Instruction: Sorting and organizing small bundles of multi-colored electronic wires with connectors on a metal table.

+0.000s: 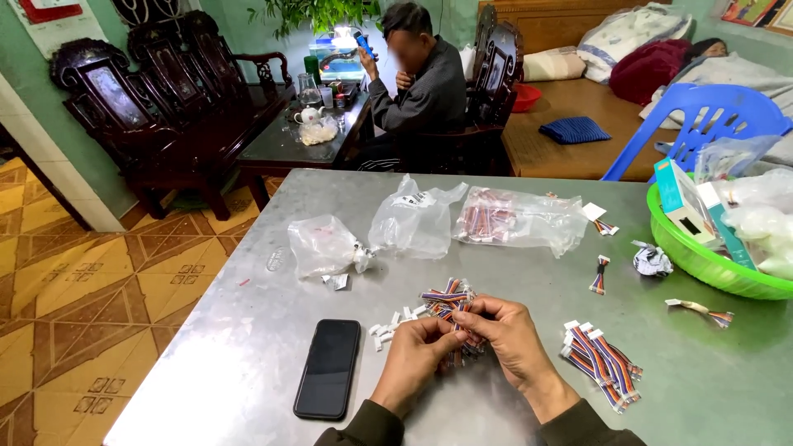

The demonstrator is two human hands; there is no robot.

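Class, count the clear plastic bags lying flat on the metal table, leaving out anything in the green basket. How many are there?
3. One bag lies left, one bag in the middle, one bag right, holding striped cables. The green basket may hide more.

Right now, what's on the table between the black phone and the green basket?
In the head view, both hands hold a bunch of striped wires there, and a second wire bundle lies further right, between the phone and the green basket.

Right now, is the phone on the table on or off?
Screen dark: the black phone lies flat, face up on the metal table, left of the hands, showing nothing. Off or merely asleep, cannot tell.
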